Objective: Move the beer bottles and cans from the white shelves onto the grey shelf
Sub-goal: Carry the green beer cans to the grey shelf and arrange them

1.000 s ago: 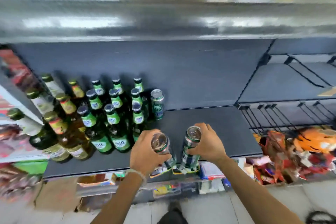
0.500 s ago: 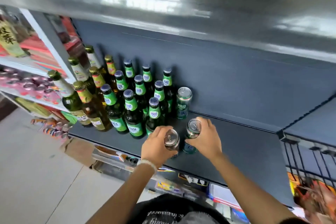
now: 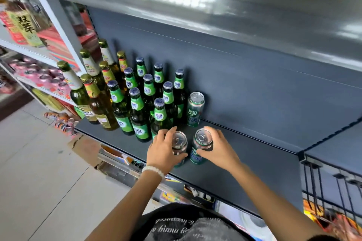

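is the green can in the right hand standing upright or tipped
Upright: the green can shows its silver top facing up, base on the grey shelf, right hand gripping its side.

Premises are presenting as a small retail shop. A grey shelf [image 3: 244, 162] is carrying rows of green beer bottles [image 3: 139, 115] at 11 o'clock; white shelves [image 3: 45, 58] at 9 o'clock are displaying packaged goods, and wire racks [image 3: 331, 191] of snacks are hanging at 4 o'clock.
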